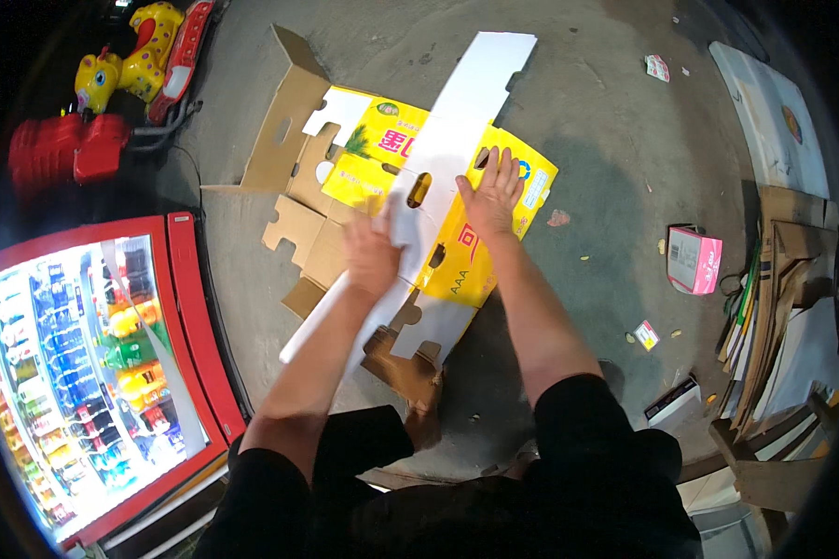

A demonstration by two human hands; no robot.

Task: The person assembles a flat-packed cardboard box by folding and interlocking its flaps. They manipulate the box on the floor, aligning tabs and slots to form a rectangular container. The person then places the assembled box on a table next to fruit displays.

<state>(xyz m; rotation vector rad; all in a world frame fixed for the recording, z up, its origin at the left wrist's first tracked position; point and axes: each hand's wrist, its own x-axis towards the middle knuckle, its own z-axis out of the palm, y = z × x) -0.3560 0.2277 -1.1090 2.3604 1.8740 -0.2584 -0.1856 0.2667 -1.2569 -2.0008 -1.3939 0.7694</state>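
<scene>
"Grip?"
"Right hand (491, 197) is lying on box (452, 224), fingers outstretched, grasping nothing; left hand (373, 253) is blurring at the white panel, can't tell."
"Box?"
"Lying unfolded on floor (592, 219)."

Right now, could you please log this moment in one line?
left hand: blurred, at edge of white strip; right hand: open on yellow cardboard; pink box: off to right

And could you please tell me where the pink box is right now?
In the head view, the pink box sits on the floor at right, just left of the leaning cardboard sheets.
</scene>
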